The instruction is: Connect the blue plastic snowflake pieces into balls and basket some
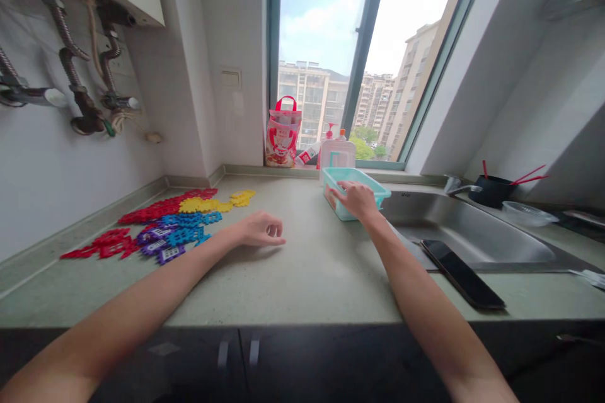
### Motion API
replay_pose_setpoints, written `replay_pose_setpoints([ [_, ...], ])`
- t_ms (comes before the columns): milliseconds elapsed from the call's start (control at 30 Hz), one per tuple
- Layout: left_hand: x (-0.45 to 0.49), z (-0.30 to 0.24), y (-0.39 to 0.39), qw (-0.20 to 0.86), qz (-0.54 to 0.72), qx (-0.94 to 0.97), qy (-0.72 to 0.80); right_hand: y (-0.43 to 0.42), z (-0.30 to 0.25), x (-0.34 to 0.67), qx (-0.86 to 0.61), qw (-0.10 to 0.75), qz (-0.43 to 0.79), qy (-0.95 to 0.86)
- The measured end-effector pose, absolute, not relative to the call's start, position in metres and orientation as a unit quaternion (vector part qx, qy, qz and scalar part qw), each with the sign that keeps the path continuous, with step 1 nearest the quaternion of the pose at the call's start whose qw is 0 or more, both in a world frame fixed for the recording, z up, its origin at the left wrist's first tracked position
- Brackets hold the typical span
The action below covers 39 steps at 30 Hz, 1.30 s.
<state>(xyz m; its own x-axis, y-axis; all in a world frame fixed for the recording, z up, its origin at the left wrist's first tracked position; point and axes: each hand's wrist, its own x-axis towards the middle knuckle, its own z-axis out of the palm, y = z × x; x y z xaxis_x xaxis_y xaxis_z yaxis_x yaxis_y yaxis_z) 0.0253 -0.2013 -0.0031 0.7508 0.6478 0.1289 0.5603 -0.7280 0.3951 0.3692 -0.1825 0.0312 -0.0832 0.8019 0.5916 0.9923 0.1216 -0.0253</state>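
Things you cannot see all of

The right hand [357,199] covers the near rim of the teal basket [373,186]; both arms leave the bottom edge; bottle labels are too small.

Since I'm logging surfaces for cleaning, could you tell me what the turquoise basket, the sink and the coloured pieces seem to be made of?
The turquoise basket under the right hand looks like matte, slightly translucent plastic. The sink looks like brushed stainless steel, grey with soft reflections. The coloured pieces near the left hand are probably moulded plastic: flat, saturated colours, cut-out shapes.

A home kitchen: a steel sink [467,233] with tap [457,187] set in a countertop [302,271], apartment blocks outside the window [359,44].
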Motion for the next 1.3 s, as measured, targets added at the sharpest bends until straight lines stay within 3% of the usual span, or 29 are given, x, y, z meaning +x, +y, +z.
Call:
replay_pose_setpoints([
  [200, 0.025, 0.0, -0.204, 0.186, 0.13, 0.912, 0.341, -0.176, 0.036, 0.396, -0.6, 0.192, -0.128, -0.766],
  [533, 0.026, -0.002, -0.201, 0.194, 0.123, 0.906, 0.356, -0.173, 0.036, 0.453, -0.684, 0.152, -0.057, -0.711],
  [800, 0.023, -0.01, -0.194, 0.175, 0.128, 0.91, 0.353, -0.179, 0.038, 0.437, -0.715, 0.133, -0.085, -0.682],
  [1000, 0.032, 0.012, -0.215, -0.032, 0.144, 0.949, 0.279, -0.173, 0.024, 0.409, -0.502, 0.295, -0.248, -0.774],
  [1200, 0.028, 0.033, -0.278, -0.064, 0.197, 0.927, 0.313, -0.189, 0.013, 0.333, -0.311, 0.282, -0.277, -0.865],
  [1300, -0.002, 0.023, -0.305, -0.059, 0.221, 0.899, 0.373, -0.202, 0.0, 0.294, -0.255, 0.28, -0.237, -0.895],
])
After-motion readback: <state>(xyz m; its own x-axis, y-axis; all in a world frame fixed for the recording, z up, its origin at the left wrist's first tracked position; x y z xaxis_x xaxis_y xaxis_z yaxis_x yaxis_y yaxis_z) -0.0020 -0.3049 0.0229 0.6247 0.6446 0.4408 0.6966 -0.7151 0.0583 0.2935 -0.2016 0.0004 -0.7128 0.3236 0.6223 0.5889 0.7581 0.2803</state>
